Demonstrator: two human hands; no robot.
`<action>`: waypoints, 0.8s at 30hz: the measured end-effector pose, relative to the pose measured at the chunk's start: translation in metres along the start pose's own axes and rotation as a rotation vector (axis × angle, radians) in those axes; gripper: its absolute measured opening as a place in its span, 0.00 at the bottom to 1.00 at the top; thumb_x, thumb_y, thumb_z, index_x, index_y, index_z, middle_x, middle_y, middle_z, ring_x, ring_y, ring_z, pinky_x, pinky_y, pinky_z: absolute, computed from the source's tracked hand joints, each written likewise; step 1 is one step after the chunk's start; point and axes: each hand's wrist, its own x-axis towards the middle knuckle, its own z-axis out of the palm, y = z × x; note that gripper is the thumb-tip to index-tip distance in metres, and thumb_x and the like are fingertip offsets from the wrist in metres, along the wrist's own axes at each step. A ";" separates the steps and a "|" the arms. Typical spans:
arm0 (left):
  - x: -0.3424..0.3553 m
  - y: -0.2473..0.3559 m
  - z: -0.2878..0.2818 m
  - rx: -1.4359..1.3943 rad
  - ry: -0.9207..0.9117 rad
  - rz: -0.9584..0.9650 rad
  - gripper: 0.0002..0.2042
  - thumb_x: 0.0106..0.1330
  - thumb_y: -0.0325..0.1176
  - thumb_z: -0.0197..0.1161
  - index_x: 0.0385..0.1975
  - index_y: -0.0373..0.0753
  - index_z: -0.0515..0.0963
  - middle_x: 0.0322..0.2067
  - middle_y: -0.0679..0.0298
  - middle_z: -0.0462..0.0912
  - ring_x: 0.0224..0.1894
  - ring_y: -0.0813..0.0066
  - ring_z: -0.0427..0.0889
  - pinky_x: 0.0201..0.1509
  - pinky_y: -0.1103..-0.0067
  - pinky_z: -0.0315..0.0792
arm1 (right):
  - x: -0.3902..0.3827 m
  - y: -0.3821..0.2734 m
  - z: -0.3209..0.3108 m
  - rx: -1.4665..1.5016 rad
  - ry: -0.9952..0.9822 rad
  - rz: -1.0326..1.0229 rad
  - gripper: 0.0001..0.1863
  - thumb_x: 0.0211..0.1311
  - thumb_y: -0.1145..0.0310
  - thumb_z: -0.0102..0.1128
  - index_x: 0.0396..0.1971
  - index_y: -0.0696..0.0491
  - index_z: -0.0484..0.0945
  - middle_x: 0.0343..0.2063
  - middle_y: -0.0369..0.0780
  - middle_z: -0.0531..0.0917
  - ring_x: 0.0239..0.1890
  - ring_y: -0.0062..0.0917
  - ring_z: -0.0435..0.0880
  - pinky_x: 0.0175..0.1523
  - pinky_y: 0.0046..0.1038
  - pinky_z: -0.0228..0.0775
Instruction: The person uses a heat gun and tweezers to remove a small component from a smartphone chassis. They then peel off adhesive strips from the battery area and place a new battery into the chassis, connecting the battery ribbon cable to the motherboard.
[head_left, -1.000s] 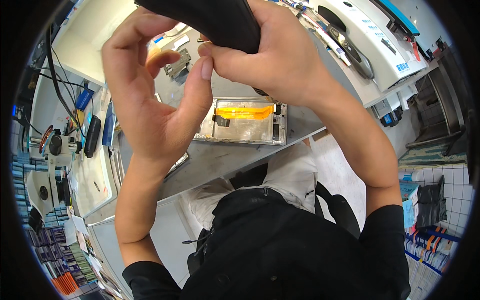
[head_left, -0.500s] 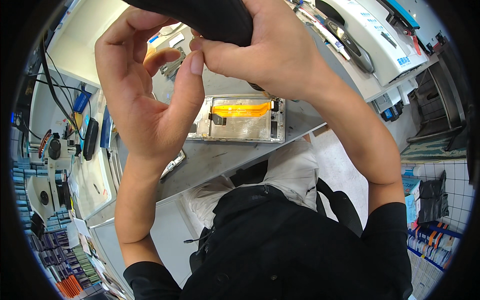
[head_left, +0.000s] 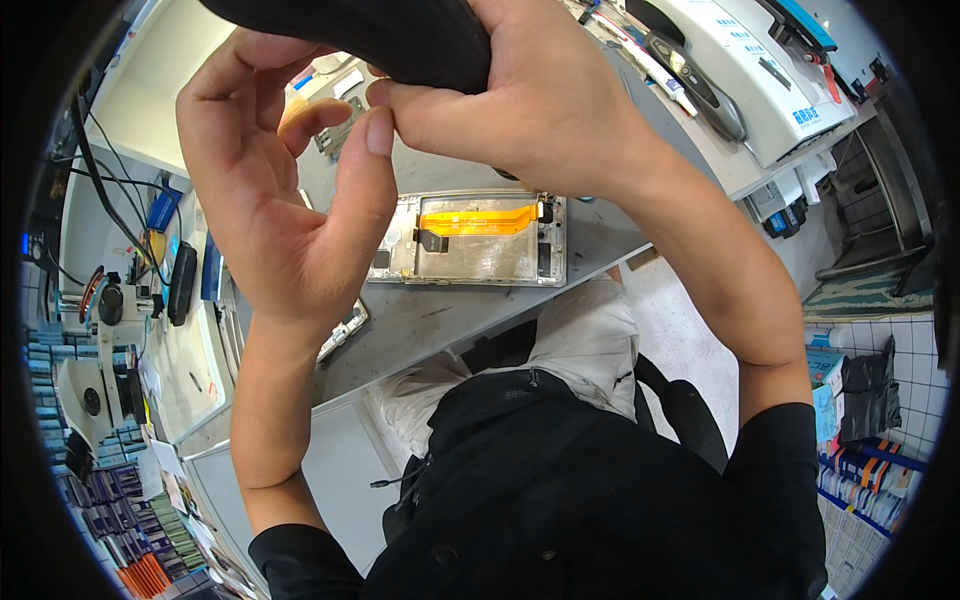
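- A curved black object (head_left: 370, 45) fills the top edge of the frame, close to the camera; its upper part is cut off, so its kind cannot be told.
- The right hand (head_left: 545, 110), upper centre, lies against the object's right end, thumb along its lower edge, perhaps to steady it. The object hides the other fingers, so how firmly they close cannot be told.
- The left hand (head_left: 270, 205), upper left, is loosely curled, thumb parted from the fingers. Its upper fingertips pass behind the object; whether they have hold of anything cannot be told.
- Beyond the hands, a silver phone frame (head_left: 490, 272) lies flat on the grey table (head_left: 435, 312) at centre, open side up, showing its orange ribbon (head_left: 480, 220). The left thumb's base covers its left end.
- A small metal frame (head_left: 345, 330) shows beside the left forearm, partly covered.
- Behind the left fingers sits a grey metal part (head_left: 333, 140), half blocked.
- At upper right, a grey pen-like tool (head_left: 705, 95) lies beside a white machine (head_left: 765, 85).
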 end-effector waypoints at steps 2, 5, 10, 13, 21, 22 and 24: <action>0.001 0.000 -0.002 0.012 -0.007 -0.014 0.25 0.73 0.19 0.58 0.69 0.29 0.60 0.66 0.47 0.72 0.72 0.57 0.72 0.72 0.65 0.71 | 0.000 -0.002 -0.001 -0.002 -0.003 0.007 0.18 0.50 0.61 0.72 0.31 0.62 0.82 0.20 0.43 0.82 0.23 0.29 0.82 0.32 0.31 0.73; 0.003 0.000 -0.004 -0.073 0.038 -0.098 0.25 0.77 0.25 0.56 0.71 0.28 0.60 0.67 0.45 0.72 0.72 0.56 0.72 0.75 0.64 0.66 | 0.002 -0.006 -0.001 0.029 -0.022 0.023 0.18 0.49 0.62 0.72 0.31 0.62 0.82 0.20 0.43 0.82 0.23 0.30 0.83 0.32 0.31 0.73; 0.013 0.009 0.019 -0.308 0.066 -0.254 0.24 0.82 0.33 0.49 0.72 0.27 0.62 0.70 0.42 0.70 0.73 0.58 0.71 0.79 0.65 0.61 | 0.006 0.004 0.012 0.027 0.046 -0.156 0.22 0.49 0.62 0.75 0.40 0.62 0.84 0.27 0.47 0.86 0.31 0.34 0.88 0.38 0.32 0.78; 0.024 0.017 0.028 -0.352 0.039 -0.269 0.24 0.85 0.39 0.45 0.70 0.26 0.65 0.71 0.40 0.70 0.72 0.57 0.72 0.78 0.67 0.61 | 0.004 -0.004 0.006 -0.055 -0.016 -0.137 0.25 0.51 0.60 0.76 0.45 0.61 0.85 0.35 0.47 0.88 0.37 0.36 0.89 0.44 0.34 0.80; 0.024 0.007 0.003 -0.712 -0.028 -0.339 0.24 0.85 0.42 0.42 0.68 0.27 0.68 0.65 0.43 0.75 0.66 0.45 0.78 0.72 0.57 0.71 | -0.032 0.003 -0.122 -0.703 0.038 -0.272 0.12 0.72 0.72 0.67 0.51 0.56 0.83 0.38 0.34 0.86 0.35 0.16 0.82 0.41 0.24 0.76; 0.026 0.006 0.002 -0.736 -0.028 -0.350 0.24 0.85 0.42 0.42 0.68 0.28 0.67 0.65 0.44 0.76 0.66 0.45 0.79 0.71 0.56 0.71 | -0.039 0.008 -0.138 -0.843 0.000 -0.179 0.10 0.71 0.75 0.66 0.50 0.52 0.86 0.40 0.33 0.87 0.35 0.18 0.84 0.41 0.25 0.77; 0.026 0.005 0.001 -0.746 -0.032 -0.356 0.24 0.85 0.42 0.42 0.68 0.28 0.67 0.62 0.45 0.77 0.66 0.45 0.79 0.72 0.57 0.71 | -0.060 0.024 -0.151 -1.002 -0.120 -0.129 0.14 0.69 0.75 0.65 0.52 0.47 0.86 0.42 0.32 0.86 0.36 0.22 0.86 0.42 0.26 0.78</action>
